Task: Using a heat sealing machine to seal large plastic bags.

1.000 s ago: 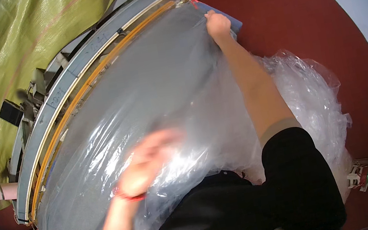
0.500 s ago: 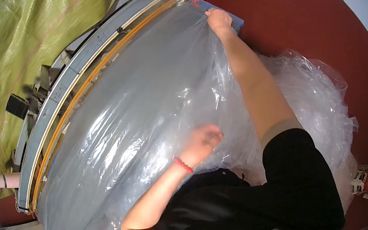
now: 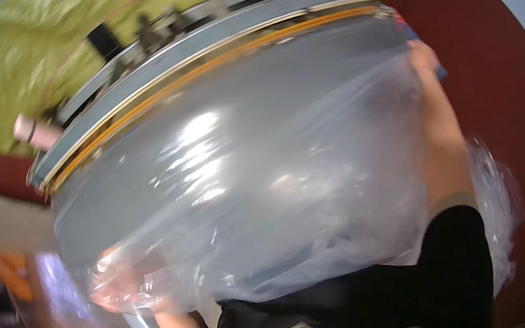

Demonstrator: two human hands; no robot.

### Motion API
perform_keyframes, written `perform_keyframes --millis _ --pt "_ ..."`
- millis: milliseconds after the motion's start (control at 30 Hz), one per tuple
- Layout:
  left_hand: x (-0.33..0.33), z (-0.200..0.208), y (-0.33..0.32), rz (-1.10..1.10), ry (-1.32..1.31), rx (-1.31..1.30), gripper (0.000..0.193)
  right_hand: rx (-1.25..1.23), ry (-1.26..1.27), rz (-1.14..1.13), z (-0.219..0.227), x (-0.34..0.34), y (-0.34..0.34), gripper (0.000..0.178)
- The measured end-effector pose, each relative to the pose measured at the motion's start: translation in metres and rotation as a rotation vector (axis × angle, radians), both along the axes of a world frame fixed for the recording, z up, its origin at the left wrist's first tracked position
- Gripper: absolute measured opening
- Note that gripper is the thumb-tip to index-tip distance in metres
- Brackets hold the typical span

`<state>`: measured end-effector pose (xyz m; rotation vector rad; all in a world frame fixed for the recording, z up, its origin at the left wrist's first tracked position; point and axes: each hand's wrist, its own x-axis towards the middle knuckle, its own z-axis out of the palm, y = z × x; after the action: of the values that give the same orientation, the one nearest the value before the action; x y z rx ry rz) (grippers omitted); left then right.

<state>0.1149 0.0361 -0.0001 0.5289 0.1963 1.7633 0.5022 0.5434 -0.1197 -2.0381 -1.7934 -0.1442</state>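
A large, clear plastic sheet [image 3: 246, 187] lies stretched and shiny across the grey surface in front of me. My right hand [image 3: 423, 57] is closed on its far right edge, close to the end of a long grey machine [image 3: 226, 27]. At the near left, my left hand [image 3: 118, 278] shows through the film, blurred, with the plastic over it. Its fingers cannot be made out.
An orange strip [image 3: 205, 69] runs along the machine's near side. Yellow-green woven sheeting [image 3: 46, 33] covers what lies behind it. A pink bottle [image 3: 35, 132] stands at the machine's left end. More crumpled film [image 3: 499, 208] hangs at the right, over dark red floor [image 3: 507, 88].
My view has turned, so the machine now lies more level. My left hand has moved from above the middle of the film to the near left, under it. My right hand keeps its grip.
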Motion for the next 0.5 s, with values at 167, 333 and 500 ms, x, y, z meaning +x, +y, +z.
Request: perform_keyframes --millis 167,333,500 --pt "-0.119 -0.032 -0.11 0.846 0.368 -0.119 0.032 0.035 0.041 -0.06 -0.001 -0.008 -0.009 0.035" --pt "-0.265 -0.033 -0.232 1.865 0.746 -0.534 0.035 0.004 -0.041 -0.05 -0.003 -0.015 -0.005 0.037" --pt "-0.353 0.052 -0.211 1.253 0.629 -0.749 0.018 0.02 -0.099 -0.038 -0.008 -0.006 -0.001 0.038"
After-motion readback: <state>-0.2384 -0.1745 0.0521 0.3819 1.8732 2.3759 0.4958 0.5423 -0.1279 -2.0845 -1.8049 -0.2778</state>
